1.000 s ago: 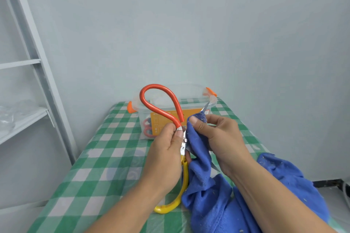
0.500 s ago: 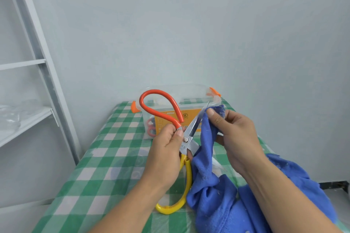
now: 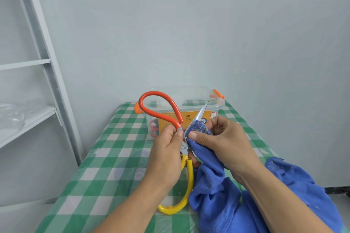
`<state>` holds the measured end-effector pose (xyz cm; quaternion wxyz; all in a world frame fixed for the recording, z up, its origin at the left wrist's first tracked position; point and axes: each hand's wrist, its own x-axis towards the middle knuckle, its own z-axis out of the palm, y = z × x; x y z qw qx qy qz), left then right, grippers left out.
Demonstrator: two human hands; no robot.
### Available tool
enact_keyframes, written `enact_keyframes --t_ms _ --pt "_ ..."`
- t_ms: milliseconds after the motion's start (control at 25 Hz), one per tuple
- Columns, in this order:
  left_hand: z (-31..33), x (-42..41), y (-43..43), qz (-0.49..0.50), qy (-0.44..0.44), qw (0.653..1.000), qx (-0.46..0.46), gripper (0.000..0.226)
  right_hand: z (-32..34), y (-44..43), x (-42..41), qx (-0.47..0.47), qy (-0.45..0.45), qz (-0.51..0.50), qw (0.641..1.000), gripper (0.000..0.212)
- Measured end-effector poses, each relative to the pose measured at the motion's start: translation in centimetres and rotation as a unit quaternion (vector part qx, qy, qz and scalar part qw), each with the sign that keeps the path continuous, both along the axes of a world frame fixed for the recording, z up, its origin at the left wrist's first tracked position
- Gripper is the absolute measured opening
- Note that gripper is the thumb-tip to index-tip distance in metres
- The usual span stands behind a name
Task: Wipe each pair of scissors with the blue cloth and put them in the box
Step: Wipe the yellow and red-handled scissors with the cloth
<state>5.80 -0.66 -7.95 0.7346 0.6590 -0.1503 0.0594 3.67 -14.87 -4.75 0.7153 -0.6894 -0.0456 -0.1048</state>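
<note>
My left hand (image 3: 166, 159) grips a large pair of scissors (image 3: 199, 114) near the pivot, blades pointing up and away; one handle loop is orange, the other yellow. My right hand (image 3: 223, 143) pinches a fold of the blue cloth (image 3: 214, 195) around the blades close to the pivot. The rest of the cloth hangs down and lies bunched on the table under my right forearm. Behind the hands stands the clear plastic box (image 3: 189, 96) with orange clips and an orange label; red scissor handles show through its left wall.
The table (image 3: 106, 166) has a green and white checked cover and stands against a pale wall. A white metal shelf frame (image 3: 47, 73) rises on the left, with clear plastic on one shelf.
My right hand slid the cloth up the blade to near the tip, then back down to the pivot. The left hand kept its hold on the scissors.
</note>
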Motion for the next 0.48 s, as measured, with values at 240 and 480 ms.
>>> enact_keyframes --t_ms 240,480 --pt "0.5 -0.1 0.3 0.016 0.030 0.999 -0.023 0.025 -0.7 -0.8 0.8 0.024 -0.014 0.012 1.000 0.020" --pt "0.9 -0.4 0.2 0.013 0.053 0.998 -0.031 0.026 -0.6 -1.3 1.0 0.068 0.018 0.015 0.997 0.015"
